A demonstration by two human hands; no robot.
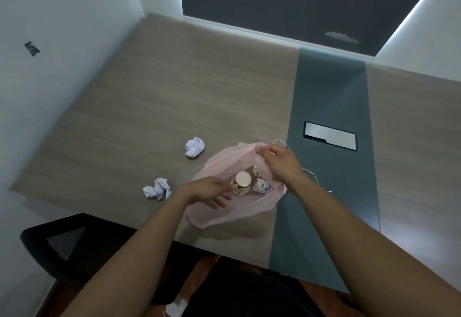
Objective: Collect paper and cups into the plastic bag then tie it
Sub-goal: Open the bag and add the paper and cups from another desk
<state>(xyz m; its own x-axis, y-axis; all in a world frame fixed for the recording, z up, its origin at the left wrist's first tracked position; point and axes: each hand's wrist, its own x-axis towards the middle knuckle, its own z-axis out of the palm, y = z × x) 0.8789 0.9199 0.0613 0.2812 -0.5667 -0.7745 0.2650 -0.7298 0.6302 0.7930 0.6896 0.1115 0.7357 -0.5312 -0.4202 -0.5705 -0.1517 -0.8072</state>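
On table, sheer pink plastic bag (219, 167), open

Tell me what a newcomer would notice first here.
The pink plastic bag near the table's front edge draws the eye. The right hand pinches its far rim, and the left hand reaches open-fingered over its near side. Inside sit a cup and a crumpled paper. A far paper ball and a near paper ball lie to the bag's left.
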